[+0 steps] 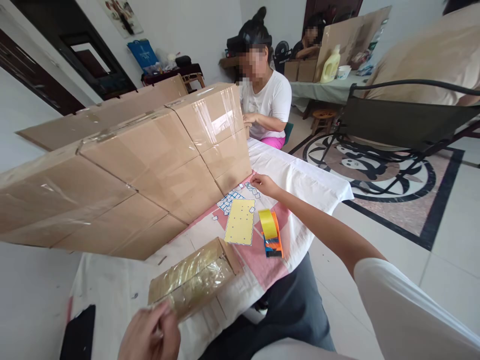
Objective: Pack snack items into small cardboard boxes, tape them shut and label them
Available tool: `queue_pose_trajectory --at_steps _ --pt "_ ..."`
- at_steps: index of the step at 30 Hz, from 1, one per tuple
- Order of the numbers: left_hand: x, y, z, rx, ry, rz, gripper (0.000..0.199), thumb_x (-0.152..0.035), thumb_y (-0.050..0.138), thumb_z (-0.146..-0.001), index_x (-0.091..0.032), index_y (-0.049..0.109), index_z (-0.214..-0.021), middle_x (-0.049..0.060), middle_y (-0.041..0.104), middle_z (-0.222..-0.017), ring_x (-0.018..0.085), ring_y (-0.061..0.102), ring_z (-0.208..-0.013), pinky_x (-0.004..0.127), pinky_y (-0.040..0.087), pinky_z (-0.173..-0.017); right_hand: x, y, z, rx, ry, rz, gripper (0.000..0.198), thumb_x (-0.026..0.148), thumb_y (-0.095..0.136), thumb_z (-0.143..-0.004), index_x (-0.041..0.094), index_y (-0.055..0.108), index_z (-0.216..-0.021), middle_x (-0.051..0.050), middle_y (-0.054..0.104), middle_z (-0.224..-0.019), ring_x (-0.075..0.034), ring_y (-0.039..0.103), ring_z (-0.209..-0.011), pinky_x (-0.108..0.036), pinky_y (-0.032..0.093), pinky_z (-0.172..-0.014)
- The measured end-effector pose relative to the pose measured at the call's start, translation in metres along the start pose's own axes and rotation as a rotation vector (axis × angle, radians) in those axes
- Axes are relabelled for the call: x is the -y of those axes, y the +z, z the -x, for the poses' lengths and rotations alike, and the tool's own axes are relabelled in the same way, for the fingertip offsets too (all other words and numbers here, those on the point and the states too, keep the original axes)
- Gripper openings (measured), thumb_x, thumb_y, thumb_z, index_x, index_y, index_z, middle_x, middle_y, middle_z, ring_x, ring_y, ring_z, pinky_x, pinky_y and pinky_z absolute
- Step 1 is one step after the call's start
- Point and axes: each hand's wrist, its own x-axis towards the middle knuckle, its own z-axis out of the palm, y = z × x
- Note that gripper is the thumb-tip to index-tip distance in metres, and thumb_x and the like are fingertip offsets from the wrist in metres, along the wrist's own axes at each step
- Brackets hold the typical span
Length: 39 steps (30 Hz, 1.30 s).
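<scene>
My left hand [152, 332] is at the near end of a small taped cardboard box [193, 272], its fingers curled closed. What they hold, if anything, is hidden. Shiny tape covers the box top. My right hand [265, 185] reaches out over the table with fingertips pinched beside some small white-and-blue paper cutouts [252, 190]. Whether a piece is between those fingers is too small to tell. A yellow dotted sheet [240, 222] lies between the box and an orange tape dispenser [275, 240] with a yellow tape roll [267, 223]. More white-and-blue pieces [230, 201] lie behind the sheet.
A wall of stacked cardboard boxes [150, 175] stands along the table's far left side. Across the cloth-covered table [300, 175] sits a person in a white shirt [268, 100]. A dark flat object [78, 332] lies at lower left. A black folding chair [405, 117] stands at right.
</scene>
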Motion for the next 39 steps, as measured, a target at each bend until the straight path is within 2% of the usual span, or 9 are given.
queue_pose_trajectory --at_steps 3,5,9,13,17,22,25,32,39 --pt "-0.028 0.035 -0.06 0.09 0.146 0.115 0.012 -0.017 0.06 -0.087 -0.019 0.071 -0.091 -0.002 0.06 -0.061 0.01 0.05 -0.054 0.024 0.044 -0.058 0.023 -0.002 0.018 -0.014 -0.014 -0.168 0.01 0.024 0.049 -0.087 0.018 0.054 -0.093 -0.001 0.062 -0.069 -0.016 0.061 -0.067 -0.027 0.047 -0.065" --pt "-0.051 0.068 -0.099 0.297 0.192 0.186 0.015 -0.019 0.057 -0.091 -0.021 0.072 -0.091 -0.001 0.067 -0.071 0.01 0.057 -0.062 0.024 0.045 -0.065 0.04 -0.001 0.031 -0.022 -0.029 -0.253 0.01 0.027 0.051 -0.086 0.02 0.051 -0.093 0.001 0.06 -0.066 -0.016 0.061 -0.064 -0.027 0.047 -0.062" --pt "-0.083 0.13 -0.146 0.626 -0.023 0.292 0.024 -0.031 0.063 -0.088 -0.02 0.071 -0.107 0.003 0.074 -0.093 0.012 0.06 -0.07 0.025 0.043 -0.067 0.072 0.003 0.061 -0.055 -0.076 -0.498 0.02 0.034 0.059 -0.083 0.022 0.048 -0.095 0.004 0.058 -0.062 -0.016 0.061 -0.062 -0.027 0.046 -0.061" --pt "-0.088 0.158 -0.151 0.699 -0.165 0.415 0.02 -0.033 0.063 -0.085 -0.017 0.074 -0.09 0.005 0.074 -0.088 0.014 0.061 -0.071 0.026 0.043 -0.066 0.091 0.007 0.088 -0.106 -0.106 -0.738 0.028 0.037 0.067 -0.078 0.023 0.048 -0.095 0.005 0.06 -0.065 -0.014 0.058 -0.061 -0.027 0.044 -0.063" --pt "-0.085 0.162 -0.139 0.727 -0.246 0.512 0.023 -0.038 0.063 -0.082 -0.018 0.073 -0.084 0.002 0.073 -0.078 0.016 0.062 -0.069 0.026 0.044 -0.063 0.098 0.007 0.104 -0.146 -0.134 -0.754 0.025 0.038 0.064 -0.083 0.023 0.048 -0.095 0.005 0.058 -0.066 -0.014 0.055 -0.061 -0.027 0.042 -0.061" --pt "-0.085 0.159 -0.129 0.727 -0.34 0.651 0.029 -0.045 0.062 -0.082 -0.017 0.072 -0.084 0.003 0.072 -0.076 0.016 0.063 -0.068 0.025 0.046 -0.061 0.107 0.009 0.122 -0.451 -0.337 -0.325 0.003 0.025 0.061 -0.089 0.022 0.06 -0.09 -0.005 0.063 -0.098 -0.019 0.061 -0.09 -0.034 0.048 -0.08" --pt "-0.087 0.154 -0.125 0.739 -0.363 0.692 0.035 -0.049 0.06 -0.084 -0.017 0.072 -0.092 0.004 0.072 -0.077 0.016 0.062 -0.064 0.025 0.044 -0.056 0.112 0.01 0.134 -0.475 -0.463 -0.175 0.008 0.025 0.06 -0.092 0.022 0.067 -0.096 -0.009 0.059 -0.109 -0.022 0.061 -0.103 -0.038 0.049 -0.091" --pt "-0.097 0.144 -0.125 0.771 -0.249 0.659 0.029 -0.039 0.059 -0.086 -0.017 0.073 -0.099 0.008 0.076 -0.098 0.021 0.068 -0.086 0.03 0.051 -0.076 0.118 0.004 0.145 -0.486 -0.436 -0.157 0.015 0.033 0.062 -0.095 0.02 0.068 -0.096 -0.01 0.062 -0.105 -0.022 0.063 -0.101 -0.036 0.051 -0.089" --pt "-0.111 0.137 -0.123 0.726 -0.08 0.559 0.022 -0.034 0.055 -0.09 -0.021 0.072 -0.096 0.006 0.074 -0.097 0.019 0.067 -0.088 0.03 0.048 -0.079 0.123 0.0 0.152 -0.515 -0.382 -0.102 0.016 0.024 0.053 -0.098 0.02 0.065 -0.089 -0.008 0.062 -0.096 -0.021 0.061 -0.092 -0.034 0.049 -0.083"
